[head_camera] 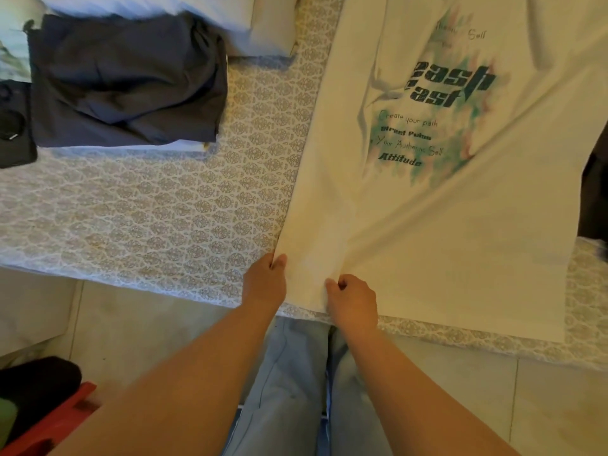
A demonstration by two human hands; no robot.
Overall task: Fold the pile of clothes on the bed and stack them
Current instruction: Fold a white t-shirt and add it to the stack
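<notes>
cream printed t-shirt [427, 209] lies spread print-up on bed [148, 209]; hem corner is pinched by left hand [266, 281] and right hand [353, 296], likely to pull it flat. folded dark garment [125, 80] is set aside as stack.

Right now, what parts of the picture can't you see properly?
Head view only:
- White T-shirt: top and right sleeve cut off by the frame; big printed word partly hidden in a fold.
- Black object: cut by the left edge, unidentifiable.
- Fingertips of left hand and right hand: tucked into cloth.
</notes>
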